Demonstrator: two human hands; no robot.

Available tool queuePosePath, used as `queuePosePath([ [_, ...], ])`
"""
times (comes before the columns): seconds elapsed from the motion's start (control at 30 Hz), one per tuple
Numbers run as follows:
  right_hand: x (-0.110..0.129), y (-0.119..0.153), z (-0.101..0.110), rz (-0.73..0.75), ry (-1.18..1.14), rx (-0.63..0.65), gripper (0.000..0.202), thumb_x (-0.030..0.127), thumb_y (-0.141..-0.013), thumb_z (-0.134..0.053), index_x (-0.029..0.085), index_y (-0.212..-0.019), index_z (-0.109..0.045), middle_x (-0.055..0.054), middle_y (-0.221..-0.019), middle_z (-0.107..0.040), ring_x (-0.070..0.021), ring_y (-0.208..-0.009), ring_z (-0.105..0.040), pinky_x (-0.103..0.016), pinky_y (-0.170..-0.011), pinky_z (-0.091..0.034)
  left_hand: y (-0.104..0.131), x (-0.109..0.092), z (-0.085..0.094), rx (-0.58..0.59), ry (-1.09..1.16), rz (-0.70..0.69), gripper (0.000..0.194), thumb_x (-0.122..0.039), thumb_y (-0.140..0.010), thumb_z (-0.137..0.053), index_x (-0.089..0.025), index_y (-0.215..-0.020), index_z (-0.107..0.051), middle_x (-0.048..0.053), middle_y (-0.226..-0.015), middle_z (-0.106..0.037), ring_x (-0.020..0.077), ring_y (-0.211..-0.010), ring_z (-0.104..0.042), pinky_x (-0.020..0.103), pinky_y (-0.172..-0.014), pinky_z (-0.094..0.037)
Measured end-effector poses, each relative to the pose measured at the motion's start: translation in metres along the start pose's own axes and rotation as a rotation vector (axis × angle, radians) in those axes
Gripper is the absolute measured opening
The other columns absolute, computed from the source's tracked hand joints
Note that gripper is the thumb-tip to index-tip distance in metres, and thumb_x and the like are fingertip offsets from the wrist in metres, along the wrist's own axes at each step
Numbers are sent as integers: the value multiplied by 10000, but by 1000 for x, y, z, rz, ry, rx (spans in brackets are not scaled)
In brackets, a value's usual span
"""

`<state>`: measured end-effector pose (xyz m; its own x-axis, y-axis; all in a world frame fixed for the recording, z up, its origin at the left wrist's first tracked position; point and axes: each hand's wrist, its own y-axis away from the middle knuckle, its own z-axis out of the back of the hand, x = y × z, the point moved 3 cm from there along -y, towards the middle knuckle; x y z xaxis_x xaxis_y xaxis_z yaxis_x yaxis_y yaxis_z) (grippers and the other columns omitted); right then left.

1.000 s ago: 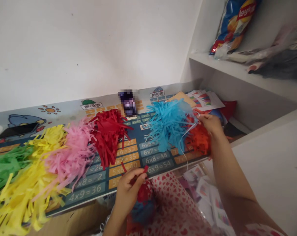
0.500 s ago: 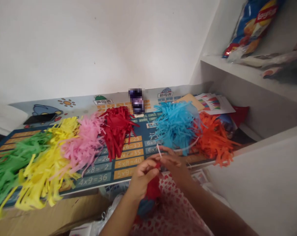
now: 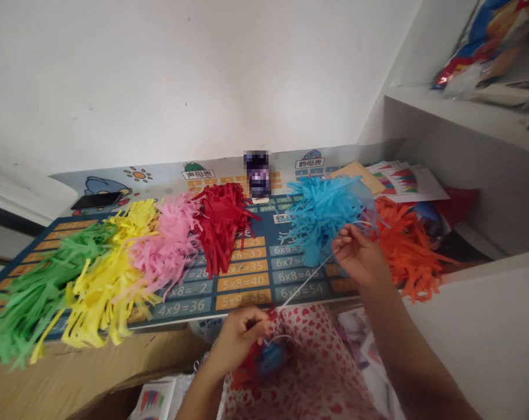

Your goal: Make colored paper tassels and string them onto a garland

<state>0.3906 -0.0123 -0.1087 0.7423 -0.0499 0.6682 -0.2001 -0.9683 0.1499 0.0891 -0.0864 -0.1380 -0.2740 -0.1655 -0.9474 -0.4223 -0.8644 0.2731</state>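
Observation:
A white string (image 3: pixel 307 286) stretches in a straight diagonal line between my hands. My right hand (image 3: pixel 356 252) pinches its upper end, in front of the blue fringed paper tassels (image 3: pixel 319 213). Low over my lap, my left hand (image 3: pixel 243 335) is closed at the string's lower end, on a bit of red paper. A blurred red and blue paper tassel (image 3: pixel 270 359) hangs just below those fingers, with a loop of white string beside it. Exactly how string and paper join is too blurred to make out.
Green (image 3: pixel 49 286), yellow (image 3: pixel 111 280), pink (image 3: pixel 165 245) and red tassels (image 3: pixel 224 224) lie along the table mat (image 3: pixel 194 309); orange tassels (image 3: pixel 410 248) lie at right. Behind stands a pixelated screen (image 3: pixel 258 175). A dark phone (image 3: pixel 97 200) lies back left, under a shelf wall.
My right hand has moved up and right, away from the left, drawing the string out straight. My left hand has dropped slightly. The view has shifted a little.

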Motion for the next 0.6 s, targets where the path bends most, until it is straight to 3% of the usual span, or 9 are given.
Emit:
queuePosePath([
  [0.13,16,-6,0,33,-49,32,103,227,-792,-753,213,-775,-652,50,-658,-543,-47,-517,-474,-163,-500,-478,0,4,-5,97,-43,45,249,-349,-845,-617,-154,-694,-651,-7,-590,-617,103,-507,-528,199,-528,-386],
  [0.27,18,-2,-3,104,49,-43,145,258,-748,-781,196,-759,-651,51,-619,-500,-45,-476,-399,-145,-407,-379,-1,2,-3,144,-123,23,230,-309,-858,-604,-157,-704,-681,6,-610,-649,121,-558,-578,207,-563,-415],
  [0.37,1,15,-6,190,257,-148,234,369,-703,-812,188,-777,-683,82,-509,-395,-36,-416,-280,-143,-350,-207,0,-7,6,-23,-121,-131,185,-318,-856,-636,-182,-800,-748,70,-880,-759,196,-854,-683,269,-788,-497],
  [0.43,-21,35,-13,202,513,-127,244,422,-728,-780,192,-767,-707,79,-468,-383,-49,-412,-290,-166,-368,-210,0,-14,10,-191,-19,-180,189,-352,-851,-665,-196,-862,-772,87,-1016,-765,220,-977,-683,302,-898,-492],
  [0.53,-55,65,-32,178,911,90,230,403,-798,-700,190,-715,-722,21,-555,-562,-94,-513,-471,-205,-483,-368,-5,-16,7,-357,373,-63,272,-434,-769,-761,-184,-877,-761,56,-822,-765,168,-734,-693,273,-738,-544],
  [0.6,-68,80,-42,213,1065,210,250,376,-837,-644,186,-686,-709,-1,-623,-630,-119,-577,-539,-226,-550,-412,-10,-17,0,-381,678,17,356,-433,-665,-848,-170,-873,-729,17,-711,-733,126,-593,-655,244,-633,-551],
])
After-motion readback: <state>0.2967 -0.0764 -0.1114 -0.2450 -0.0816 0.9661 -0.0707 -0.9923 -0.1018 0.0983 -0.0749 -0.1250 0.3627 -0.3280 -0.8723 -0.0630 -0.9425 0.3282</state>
